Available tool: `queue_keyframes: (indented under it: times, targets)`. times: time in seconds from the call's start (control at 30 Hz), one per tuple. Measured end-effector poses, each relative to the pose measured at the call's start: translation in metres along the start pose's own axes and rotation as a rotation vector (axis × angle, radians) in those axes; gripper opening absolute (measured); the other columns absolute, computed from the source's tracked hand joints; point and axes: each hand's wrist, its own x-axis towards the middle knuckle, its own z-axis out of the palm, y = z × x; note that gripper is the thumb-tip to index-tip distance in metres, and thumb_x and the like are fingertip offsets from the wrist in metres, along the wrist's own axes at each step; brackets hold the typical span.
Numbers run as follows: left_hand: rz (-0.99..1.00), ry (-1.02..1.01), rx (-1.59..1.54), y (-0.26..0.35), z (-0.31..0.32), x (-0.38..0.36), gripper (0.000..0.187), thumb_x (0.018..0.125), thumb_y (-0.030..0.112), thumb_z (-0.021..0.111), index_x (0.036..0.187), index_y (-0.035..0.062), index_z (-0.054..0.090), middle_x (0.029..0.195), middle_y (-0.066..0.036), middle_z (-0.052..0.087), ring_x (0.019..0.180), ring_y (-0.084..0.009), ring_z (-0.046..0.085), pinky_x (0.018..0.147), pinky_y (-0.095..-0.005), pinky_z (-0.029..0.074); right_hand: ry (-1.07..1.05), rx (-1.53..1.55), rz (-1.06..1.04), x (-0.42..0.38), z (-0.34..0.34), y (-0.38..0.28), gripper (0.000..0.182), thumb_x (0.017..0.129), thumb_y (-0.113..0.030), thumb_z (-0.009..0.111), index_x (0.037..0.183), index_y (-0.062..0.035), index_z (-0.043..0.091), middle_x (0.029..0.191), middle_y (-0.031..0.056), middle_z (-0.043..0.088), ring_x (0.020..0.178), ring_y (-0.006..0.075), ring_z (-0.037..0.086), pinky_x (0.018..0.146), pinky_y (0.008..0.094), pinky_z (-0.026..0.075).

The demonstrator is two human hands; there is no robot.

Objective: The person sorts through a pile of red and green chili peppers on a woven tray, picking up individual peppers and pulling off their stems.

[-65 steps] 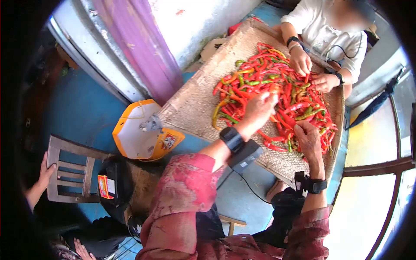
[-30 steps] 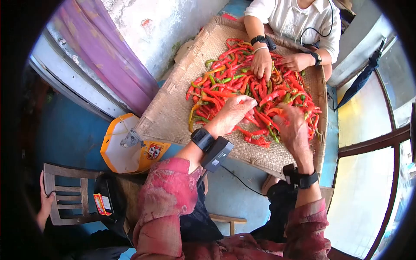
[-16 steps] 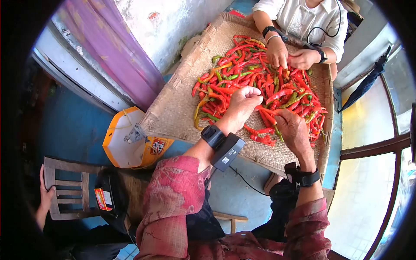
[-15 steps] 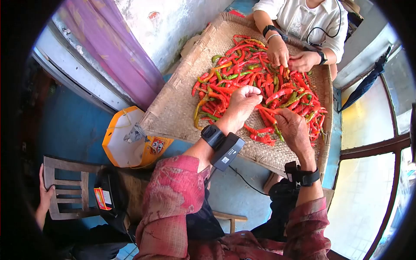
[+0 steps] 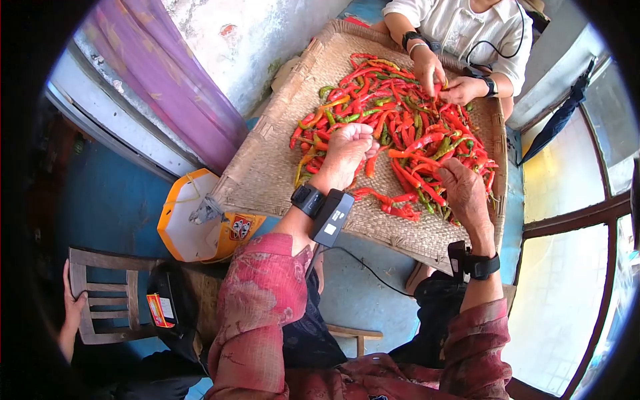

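Red, green and orange chili peppers [image 5: 407,127] lie heaped on a large woven bamboo tray [image 5: 267,177]. Over the near left part of the heap is my left hand [image 5: 347,155], its fingers curled and pinched together; whatever may be between them is too small to make out. My right hand [image 5: 465,192] is closed at the near right of the heap. Its thumb and fingers pinch the end of a red-orange chili pepper [image 5: 413,158] that points left toward my other hand. Both wrists carry black straps with small boxes.
Across the tray, a person's hands [image 5: 445,81] work in the peppers. A yellow and white bucket [image 5: 190,220] stands beneath the tray's left corner. At lower left is a wooden chair [image 5: 107,300] with another hand [image 5: 72,303] on its back. A folded umbrella [image 5: 560,123] hangs by the window.
My left hand has moved left, away from my right hand, and the gap between them has widened. My right hand has shifted slightly right. The other person's hands have lifted a little.
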Motion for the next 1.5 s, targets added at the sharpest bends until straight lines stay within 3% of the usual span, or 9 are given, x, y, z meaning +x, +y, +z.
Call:
queue_keyframes:
  times: [0.13,0.2,0.33,0.47,0.93,1.1,1.2,1.4,1.5]
  targets:
    - [0.101,0.017,0.294,-0.014,0.000,0.005,0.012,0.083,0.004,0.057,0.095,0.0008,0.059,0.080,-0.009,0.063,0.073,-0.0193,0.063,0.067,-0.0316,0.053,0.047,-0.035,0.047,0.001,-0.003,0.007,0.018,0.090,-0.022,0.054,0.091,-0.0047,0.061,0.070,0.0183,0.060,0.068,0.0374,0.060,0.059,0.0432,0.047]
    - [0.513,-0.026,1.196,-0.015,-0.004,0.005,0.017,0.082,0.003,0.058,0.098,-0.0022,0.057,0.087,-0.017,0.063,0.078,-0.0313,0.063,0.072,-0.0375,0.052,0.162,-0.149,0.082,0.003,-0.004,0.011,0.016,0.088,-0.020,0.056,0.094,-0.0054,0.061,0.076,0.0166,0.062,0.074,0.0366,0.061,0.065,0.0442,0.048]
    - [0.391,-0.015,1.682,-0.030,0.016,-0.009,0.025,0.078,0.017,0.066,0.094,-0.0009,0.060,0.095,-0.021,0.062,0.091,-0.0361,0.060,0.080,-0.0402,0.050,0.278,-0.295,-0.036,-0.001,-0.005,0.010,0.026,0.079,-0.012,0.064,0.103,-0.0047,0.061,0.101,0.0174,0.060,0.100,0.0358,0.055,0.082,0.0438,0.045]
    - [0.389,0.046,1.841,-0.052,0.024,0.000,0.016,0.080,0.013,0.060,0.093,0.0049,0.063,0.090,-0.016,0.063,0.086,-0.0306,0.063,0.065,-0.0388,0.055,0.200,-0.254,-0.075,-0.001,-0.001,0.012,0.026,0.077,-0.013,0.066,0.100,-0.0039,0.061,0.093,0.0169,0.060,0.093,0.0365,0.056,0.081,0.0447,0.045]
    - [0.166,-0.018,1.295,-0.011,0.015,-0.007,0.017,0.077,0.008,0.058,0.094,0.0037,0.056,0.082,-0.020,0.065,0.084,-0.0399,0.062,0.071,-0.0479,0.048,0.141,-0.054,-0.066,-0.006,0.010,-0.006,0.016,0.082,-0.015,0.061,0.095,-0.0048,0.061,0.085,0.0162,0.062,0.081,0.0356,0.061,0.069,0.0426,0.049]
    - [0.084,-0.174,0.392,0.001,0.019,-0.018,0.016,0.082,0.009,0.063,0.095,0.0060,0.055,0.076,-0.001,0.061,0.063,-0.0077,0.055,0.054,-0.0217,0.043,0.000,0.299,-0.061,-0.006,0.030,-0.012,0.029,0.085,-0.021,0.062,0.107,-0.0020,0.063,0.071,0.0152,0.064,0.061,0.0214,0.062,0.057,0.0340,0.047]
    - [-0.037,-0.288,0.200,0.021,0.033,-0.036,0.019,0.083,0.011,0.062,0.098,0.0046,0.053,0.081,-0.003,0.062,0.067,-0.0083,0.056,0.056,-0.0216,0.044,-0.100,0.526,-0.008,-0.007,0.038,-0.024,0.027,0.086,-0.024,0.062,0.100,-0.0004,0.064,0.066,0.0106,0.061,0.058,0.0176,0.058,0.055,0.0328,0.046]
    - [-0.042,-0.299,0.304,0.020,0.028,-0.034,0.013,0.087,0.013,0.058,0.095,0.0025,0.058,0.085,-0.003,0.063,0.070,-0.0094,0.058,0.061,-0.0230,0.047,-0.106,0.449,0.100,0.001,0.039,-0.018,0.020,0.084,-0.018,0.063,0.088,0.0012,0.064,0.061,0.0103,0.058,0.057,0.0152,0.056,0.053,0.0332,0.044]
    - [0.409,-0.289,1.097,-0.002,0.007,-0.024,0.009,0.081,0.008,0.062,0.089,0.0062,0.060,0.085,-0.006,0.063,0.070,-0.0197,0.061,0.065,-0.0309,0.049,0.124,0.278,0.054,0.010,0.030,-0.006,0.019,0.082,-0.016,0.064,0.084,0.0028,0.063,0.062,0.0144,0.061,0.057,0.0236,0.060,0.054,0.0362,0.045]
